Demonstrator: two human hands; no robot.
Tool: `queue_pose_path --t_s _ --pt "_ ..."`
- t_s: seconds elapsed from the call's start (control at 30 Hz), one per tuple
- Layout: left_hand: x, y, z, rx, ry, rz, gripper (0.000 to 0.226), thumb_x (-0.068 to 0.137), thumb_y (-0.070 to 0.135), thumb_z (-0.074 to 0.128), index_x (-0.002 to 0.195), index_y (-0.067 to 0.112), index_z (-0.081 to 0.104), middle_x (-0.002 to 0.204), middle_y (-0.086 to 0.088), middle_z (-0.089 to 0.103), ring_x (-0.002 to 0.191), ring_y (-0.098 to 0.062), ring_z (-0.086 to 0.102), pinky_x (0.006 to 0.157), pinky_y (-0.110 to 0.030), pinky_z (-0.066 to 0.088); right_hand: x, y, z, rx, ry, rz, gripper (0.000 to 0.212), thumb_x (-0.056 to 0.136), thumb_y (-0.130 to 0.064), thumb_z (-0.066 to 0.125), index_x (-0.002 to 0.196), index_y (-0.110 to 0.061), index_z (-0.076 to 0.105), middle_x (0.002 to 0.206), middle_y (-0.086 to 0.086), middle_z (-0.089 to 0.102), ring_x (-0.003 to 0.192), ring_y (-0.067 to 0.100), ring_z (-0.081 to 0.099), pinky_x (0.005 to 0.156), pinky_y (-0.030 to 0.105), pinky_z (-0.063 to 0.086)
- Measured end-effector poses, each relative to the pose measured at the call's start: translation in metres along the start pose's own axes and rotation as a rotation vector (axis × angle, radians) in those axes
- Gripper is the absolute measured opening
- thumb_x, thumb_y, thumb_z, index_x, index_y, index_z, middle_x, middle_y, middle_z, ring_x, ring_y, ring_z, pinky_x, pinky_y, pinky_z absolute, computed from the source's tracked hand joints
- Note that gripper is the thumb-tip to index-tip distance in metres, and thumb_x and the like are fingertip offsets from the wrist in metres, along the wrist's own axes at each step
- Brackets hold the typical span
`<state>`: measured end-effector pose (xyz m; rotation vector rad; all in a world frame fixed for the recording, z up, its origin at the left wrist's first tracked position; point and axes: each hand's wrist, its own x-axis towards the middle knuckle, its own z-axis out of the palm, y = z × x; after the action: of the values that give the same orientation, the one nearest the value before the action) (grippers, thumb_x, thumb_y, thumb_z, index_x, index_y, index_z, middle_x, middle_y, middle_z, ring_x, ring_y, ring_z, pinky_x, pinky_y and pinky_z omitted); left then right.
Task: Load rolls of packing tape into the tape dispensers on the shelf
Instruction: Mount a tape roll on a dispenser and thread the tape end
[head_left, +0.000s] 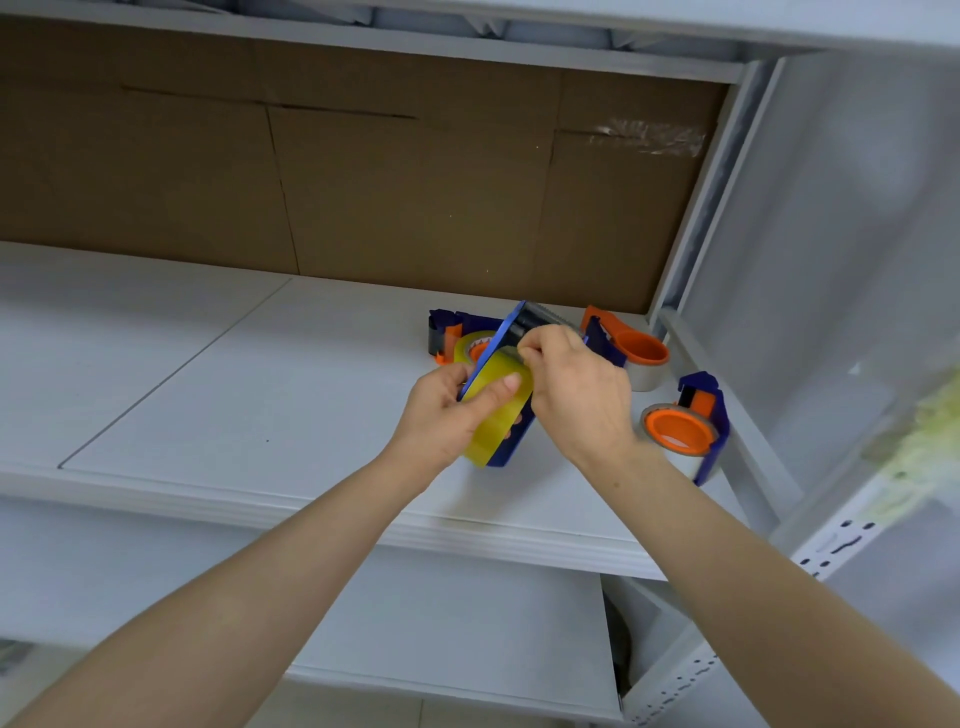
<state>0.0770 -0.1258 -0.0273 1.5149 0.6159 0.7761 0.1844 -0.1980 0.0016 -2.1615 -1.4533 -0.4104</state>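
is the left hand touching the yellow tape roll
Touching. The head view shows the left hand gripping the yellow tape roll, with its thumb laid across the roll's outer surface.

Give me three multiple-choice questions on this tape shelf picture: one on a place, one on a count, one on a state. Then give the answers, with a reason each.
1. Where on the shelf do the resting dispensers lie?
A. its left half
B. its right half
C. the level below

2. How many dispensers rest there, besides the held dispenser?
A. one
B. three
C. five

3. What does the held dispenser carry?
A. nothing
B. a yellowish tape roll
C. a black roll

Answers:
1 B: all lie toward the right upright.
2 B: one shows behind the hands and two lie to their right.
3 B: the left hand grips the roll seated in it, while the right hand pinches at its top with its fingers.
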Motion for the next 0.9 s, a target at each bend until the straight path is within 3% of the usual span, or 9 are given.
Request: queue_pose_path --t_s 0.07,0.17,0.33,0.4,0.5,0.67,0.7,0.77,0.9 --pt "-0.001 -0.001 0.001 0.027 0.030 0.010 0.026 0.084 0.026 0.065 0.100 0.006 0.063 0.094 -0.012 0.068 0.078 -0.017 0.064 0.066 -0.019 0.053 -0.004 0.000 0.001 -0.039 0.017 -0.011 0.028 0.100 -0.028 0.031 0.115 -0.014 0.050 0.115 0.005 0.058 0.088 0.030 0.063 0.066 0.037 0.046" --pt "-0.001 0.000 0.003 0.045 0.049 0.005 0.028 0.083 0.028 0.066 0.098 0.005 0.063 0.093 -0.014 0.068 0.080 -0.019 0.063 0.070 -0.026 0.052 -0.004 -0.001 0.000 -0.025 0.006 -0.002 0.029 0.100 -0.026 0.030 0.116 -0.012 0.050 0.115 0.006 0.057 0.086 0.030 0.063 0.064 0.036 0.045" --pt "0.001 0.002 0.005 0.040 0.093 0.011 0.036 0.082 0.030 0.068 0.092 -0.004 0.063 0.090 -0.023 0.069 0.077 -0.031 0.067 0.064 -0.030 0.055 -0.002 0.000 -0.005 0.214 0.014 0.108 0.020 0.099 -0.021 0.037 0.109 -0.011 0.051 0.111 0.008 0.059 0.093 0.028 0.060 0.076 0.044 0.051" --pt "0.003 0.004 0.004 0.053 0.093 0.027 0.041 0.081 0.031 0.068 0.094 -0.008 0.063 0.087 -0.024 0.069 0.069 -0.025 0.068 0.056 -0.025 0.055 0.000 0.002 -0.006 0.259 0.026 0.122 0.017 0.098 -0.020 0.039 0.106 -0.011 0.051 0.107 0.008 0.060 0.092 0.025 0.059 0.076 0.043 0.050" --pt "0.002 0.006 0.005 0.072 0.088 0.038 0.036 0.082 0.031 0.068 0.091 -0.004 0.065 0.076 -0.012 0.068 0.052 -0.005 0.065 0.046 -0.014 0.048 0.004 0.005 -0.007 0.318 -0.019 0.142 0.016 0.096 -0.019 0.043 0.105 -0.012 0.054 0.102 0.007 0.063 0.091 0.023 0.059 0.077 0.041 0.051" --pt "0.003 0.005 0.004 0.034 -0.005 -0.026 0.012 0.085 0.019 0.065 0.088 0.007 0.065 0.078 -0.007 0.068 0.060 -0.008 0.066 0.053 -0.014 0.052 0.004 0.012 -0.007 0.418 -0.012 0.197 0.021 0.087 -0.024 0.057 0.107 -0.017 0.060 0.094 -0.002 0.062 0.089 0.019 0.062 0.079 0.043 0.055" --pt "0.003 0.006 0.004 0.039 -0.026 -0.045 0.003 0.086 0.013 0.062 0.084 0.012 0.064 0.079 -0.007 0.067 0.064 -0.011 0.065 0.055 -0.015 0.051 0.004 0.012 -0.008 0.391 -0.007 0.193 0.024 0.087 -0.027 0.059 0.109 -0.017 0.061 0.095 -0.001 0.062 0.089 0.019 0.062 0.079 0.042 0.055" --pt "0.002 0.005 0.005 0.014 -0.074 -0.053 0.012 0.086 0.008 0.058 0.083 0.018 0.064 0.081 -0.005 0.067 0.070 -0.013 0.063 0.060 -0.017 0.051 0.004 0.013 -0.010 0.231 -0.007 0.165 0.024 0.090 -0.032 0.055 0.110 -0.019 0.061 0.103 0.001 0.064 0.091 0.019 0.061 0.075 0.040 0.054" --pt "-0.001 0.004 0.007 -0.052 -0.081 -0.042 0.008 0.088 0.015 0.060 0.086 0.021 0.065 0.086 0.001 0.069 0.079 -0.012 0.065 0.070 -0.018 0.052 0.004 0.013 -0.008 -0.163 0.025 0.034 0.028 0.096 -0.034 0.042 0.108 -0.016 0.060 0.108 0.003 0.064 0.101 0.023 0.054 0.074 0.036 0.044"
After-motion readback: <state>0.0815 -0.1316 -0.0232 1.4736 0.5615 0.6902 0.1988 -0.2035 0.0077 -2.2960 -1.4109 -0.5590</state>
